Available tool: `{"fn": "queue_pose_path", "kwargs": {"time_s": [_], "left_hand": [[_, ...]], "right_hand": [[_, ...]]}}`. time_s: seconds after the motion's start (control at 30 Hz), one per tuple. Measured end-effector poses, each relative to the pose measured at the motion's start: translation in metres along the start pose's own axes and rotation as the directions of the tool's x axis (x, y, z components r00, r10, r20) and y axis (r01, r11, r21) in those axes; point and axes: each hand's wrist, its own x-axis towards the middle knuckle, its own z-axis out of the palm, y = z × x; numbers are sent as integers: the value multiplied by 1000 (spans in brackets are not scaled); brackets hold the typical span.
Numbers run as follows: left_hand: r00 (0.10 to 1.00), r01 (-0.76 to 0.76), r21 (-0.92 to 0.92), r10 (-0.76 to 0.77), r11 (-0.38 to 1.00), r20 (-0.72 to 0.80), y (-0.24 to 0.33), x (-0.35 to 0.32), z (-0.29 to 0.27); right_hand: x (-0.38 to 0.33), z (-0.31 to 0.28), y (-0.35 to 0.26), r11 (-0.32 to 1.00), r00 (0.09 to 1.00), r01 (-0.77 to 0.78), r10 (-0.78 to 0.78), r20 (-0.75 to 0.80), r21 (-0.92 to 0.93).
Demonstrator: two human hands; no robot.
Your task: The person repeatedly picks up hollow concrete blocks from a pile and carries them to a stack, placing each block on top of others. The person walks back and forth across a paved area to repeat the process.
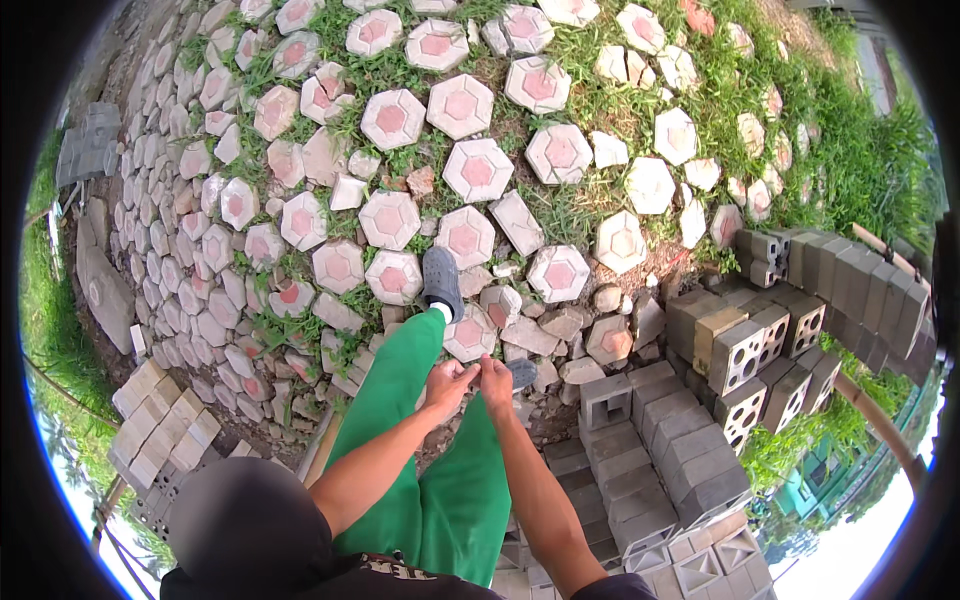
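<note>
Hovering close together, the left hand [447,386] and right hand [495,380] are holding their fingers curled, though whether around anything I cannot tell. A hexagonal paver [470,335] is lying just beyond; broken stones [530,336] and stacked grey blocks [690,440] are crowding the right side.

Through the head-worn left fisheye, I look steeply down from above the person's green trousers [385,470]; the left hand [448,386] and right hand [495,383] lie near, below centre, hexagonal pavers [478,170] farther off, with a black curved rim at either side.
</note>
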Motion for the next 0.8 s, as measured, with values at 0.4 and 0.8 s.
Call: {"fn": "queue_pose_path", "kwargs": {"time_s": [0.4, 0.8], "left_hand": [[947, -319, -349, 288, 881, -139, 111, -63, -140], [865, -501, -462, 412, 731, -287, 257, -127, -257]], "right_hand": [[-116, 110, -221, 965, 880, 201, -102, 464, -168], [-199, 136, -392, 945, 843, 191, -19, 538, -266]]}}
